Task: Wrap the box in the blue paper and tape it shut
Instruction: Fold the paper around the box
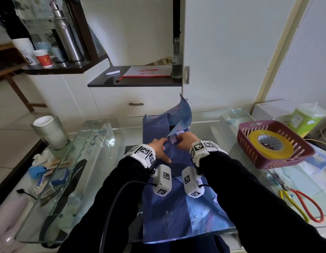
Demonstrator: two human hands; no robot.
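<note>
Curling blue paper (pixel 176 207) — creased, perhaps torn

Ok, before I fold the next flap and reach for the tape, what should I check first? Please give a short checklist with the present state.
1. The box is fully under the blue paper: cannot tell, it is hidden.
2. The left hand presses the paper flat: ok.
3. The right hand has a grip on the paper edge: ok.
4. The far flap is folded down: not ok, it stands up, curled.
5. The tape roll is ready: not ok, it lies in the basket, no piece in hand.
6. The scissors are near: ok, lying at the right.
</note>
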